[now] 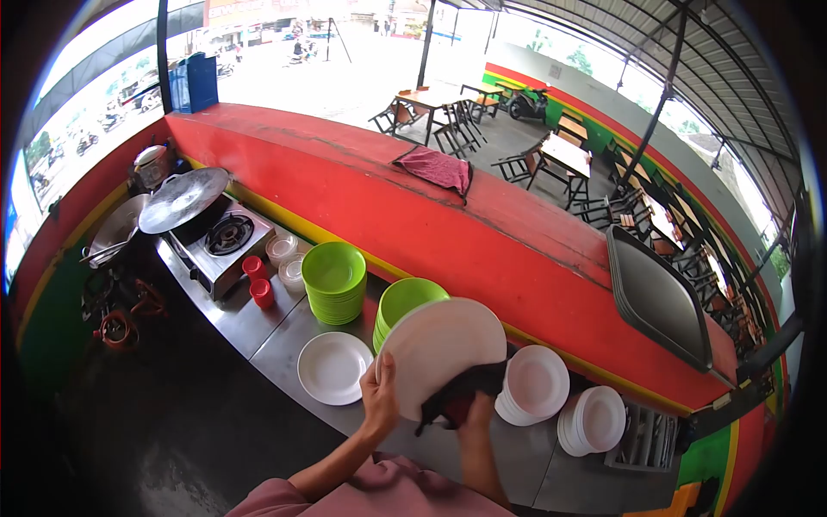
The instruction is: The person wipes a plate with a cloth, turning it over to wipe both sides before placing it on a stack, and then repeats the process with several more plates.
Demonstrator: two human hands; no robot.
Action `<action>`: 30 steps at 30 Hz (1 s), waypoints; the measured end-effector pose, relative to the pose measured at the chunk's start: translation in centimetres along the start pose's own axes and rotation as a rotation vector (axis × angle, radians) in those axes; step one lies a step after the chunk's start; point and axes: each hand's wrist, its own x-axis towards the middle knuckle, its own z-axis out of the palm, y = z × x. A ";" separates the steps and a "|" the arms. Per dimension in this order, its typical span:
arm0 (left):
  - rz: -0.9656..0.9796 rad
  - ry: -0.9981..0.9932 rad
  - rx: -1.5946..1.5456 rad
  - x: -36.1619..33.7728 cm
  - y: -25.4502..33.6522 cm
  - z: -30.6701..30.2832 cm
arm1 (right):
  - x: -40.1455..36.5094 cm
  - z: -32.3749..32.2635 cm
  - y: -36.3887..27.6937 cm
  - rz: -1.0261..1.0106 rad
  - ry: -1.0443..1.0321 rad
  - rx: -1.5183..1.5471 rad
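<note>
My left hand (380, 395) grips the left rim of a large white plate (448, 349), its thumb lying over the face. The plate is held tilted above the counter. In my right hand (476, 415) is a dark cloth (457, 394), pressed against the plate's lower right part; the cloth hides some of my fingers. Just left of the held plate, another white plate (334, 368) lies on the metal counter. Behind them stand two stacks of green bowls (334, 282), one partly covered by the held plate. To the right are stacked white bowls (536, 383).
A gas stove (226, 237) and a wok (183, 200) stand at the left, near red containers (258, 284). More white bowls (600, 420) and a cutlery tray (646, 438) are at the right. A red ledge (534, 258) holds a maroon cloth (437, 170) and dark trays (659, 297).
</note>
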 end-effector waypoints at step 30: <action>-0.187 -0.044 0.186 -22.1 -5.3 11.6 | -7.9 -24.2 -14.4 -0.342 -0.066 -0.581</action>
